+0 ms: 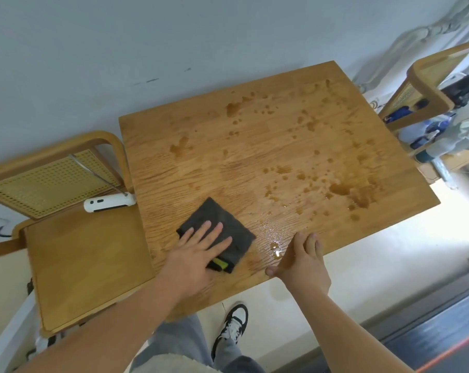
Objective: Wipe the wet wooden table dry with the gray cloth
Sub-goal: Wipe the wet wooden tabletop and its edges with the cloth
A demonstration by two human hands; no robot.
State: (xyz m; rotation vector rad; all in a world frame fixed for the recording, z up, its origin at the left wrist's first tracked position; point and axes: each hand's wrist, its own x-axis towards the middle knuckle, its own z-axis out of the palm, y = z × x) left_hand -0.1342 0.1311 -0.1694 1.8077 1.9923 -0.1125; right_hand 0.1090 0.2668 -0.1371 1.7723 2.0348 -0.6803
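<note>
At the near edge, the left hand (198, 249) lies flat, fingers spread, pressing the gray cloth (219, 232) onto the wooden table (254, 146); right hand (303, 262) open, gripping nothing, rests beside it. Droplets (343, 189) glisten beyond.

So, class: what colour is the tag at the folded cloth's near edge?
Bright yellow-green, on the gray cloth under the left hand; head view.

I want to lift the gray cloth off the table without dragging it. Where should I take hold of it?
Pinch the far corner of the gray cloth, coming from the wet table's far side. The cloth lies folded flat and the left hand presses its near half, so that peaked corner is the free part.
</note>
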